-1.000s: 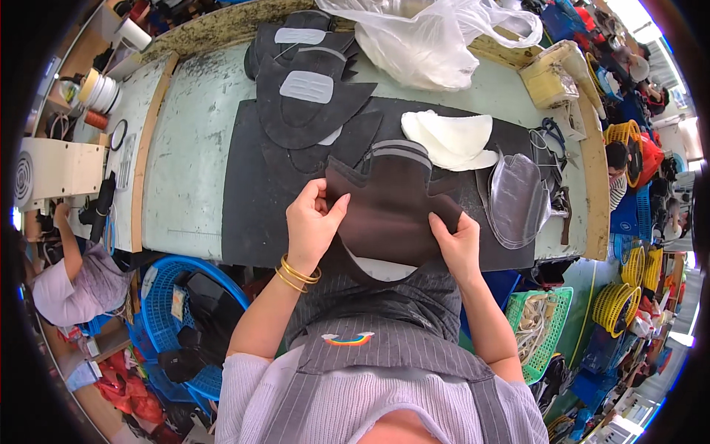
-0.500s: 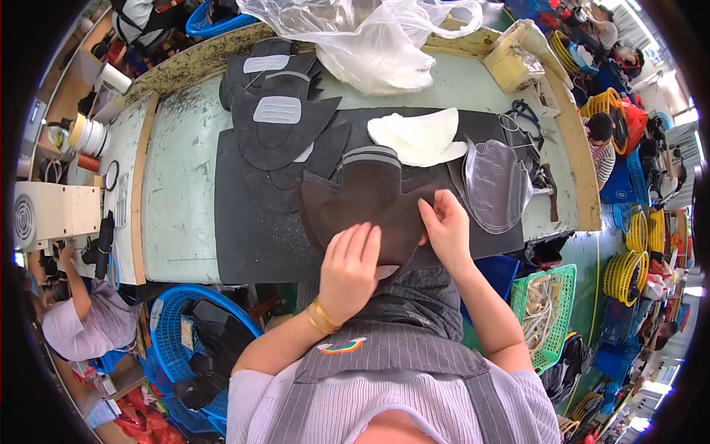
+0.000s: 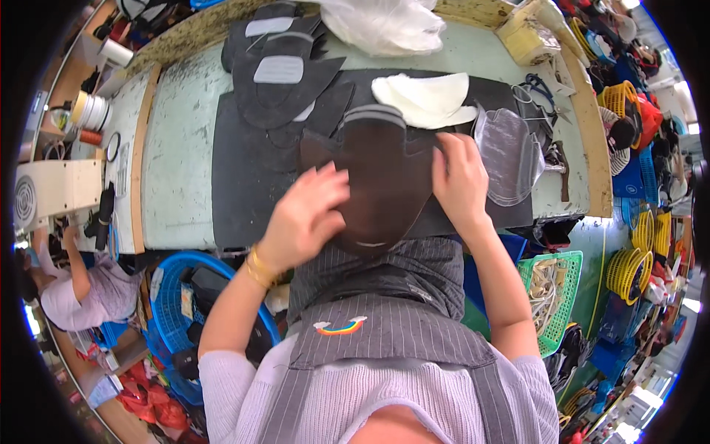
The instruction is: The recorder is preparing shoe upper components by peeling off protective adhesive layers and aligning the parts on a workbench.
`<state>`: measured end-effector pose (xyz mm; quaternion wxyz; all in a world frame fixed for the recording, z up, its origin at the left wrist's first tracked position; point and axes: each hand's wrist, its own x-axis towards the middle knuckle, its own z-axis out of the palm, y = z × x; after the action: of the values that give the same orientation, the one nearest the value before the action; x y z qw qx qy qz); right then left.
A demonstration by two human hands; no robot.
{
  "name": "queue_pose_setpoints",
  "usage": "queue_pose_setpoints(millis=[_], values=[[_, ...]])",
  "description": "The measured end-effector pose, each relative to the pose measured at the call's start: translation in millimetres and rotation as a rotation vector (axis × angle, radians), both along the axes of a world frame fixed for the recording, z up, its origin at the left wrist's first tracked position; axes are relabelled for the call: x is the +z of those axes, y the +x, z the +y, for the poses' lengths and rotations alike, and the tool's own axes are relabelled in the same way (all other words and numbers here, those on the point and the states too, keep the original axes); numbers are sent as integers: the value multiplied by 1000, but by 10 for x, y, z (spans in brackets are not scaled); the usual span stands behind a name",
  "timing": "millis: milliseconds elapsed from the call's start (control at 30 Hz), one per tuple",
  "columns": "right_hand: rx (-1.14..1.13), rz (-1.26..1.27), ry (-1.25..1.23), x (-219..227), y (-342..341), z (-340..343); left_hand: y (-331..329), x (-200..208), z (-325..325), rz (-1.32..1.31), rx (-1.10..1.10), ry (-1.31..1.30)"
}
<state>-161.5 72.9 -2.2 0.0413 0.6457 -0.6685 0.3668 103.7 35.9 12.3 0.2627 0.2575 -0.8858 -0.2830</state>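
Note:
A dark brown leather piece (image 3: 381, 177) with a rounded lower end lies on a black mat (image 3: 248, 174) at the near edge of the pale green table (image 3: 177, 148). My left hand (image 3: 303, 218) rests flat on its left side, fingers spread. My right hand (image 3: 460, 177) presses its right edge, fingers pointing up. A grey strip (image 3: 373, 115) shows at the piece's far end. Neither hand grips anything.
Black cut pieces with grey patches (image 3: 277, 70) are stacked at the back. White foam pieces (image 3: 425, 100), a clear shaped template (image 3: 510, 152), scissors (image 3: 536, 92) and a white plastic bag (image 3: 384, 22) lie to the right. A blue basket (image 3: 174, 311) and a green basket (image 3: 551, 296) stand below.
My left hand slid up and left onto the brown piece. The view shifted, so the table sits lower in the picture.

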Motion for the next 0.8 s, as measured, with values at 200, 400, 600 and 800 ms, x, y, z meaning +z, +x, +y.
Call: queue_pose_setpoints(millis=[200, 400, 600, 800], values=[[852, 452, 403, 2, 771, 181, -52, -287, -180, -52, 170, -123], [1022, 287, 460, -52, 749, 543, -172, -27, -998, 170, 278, 321], [1065, -225, 431, 96, 717, 424, 46, -484, -2705, -226, 687, -186], [78, -275, 167, 112, -159, -532, 232, 127, -2204, 356, 574, -187]])
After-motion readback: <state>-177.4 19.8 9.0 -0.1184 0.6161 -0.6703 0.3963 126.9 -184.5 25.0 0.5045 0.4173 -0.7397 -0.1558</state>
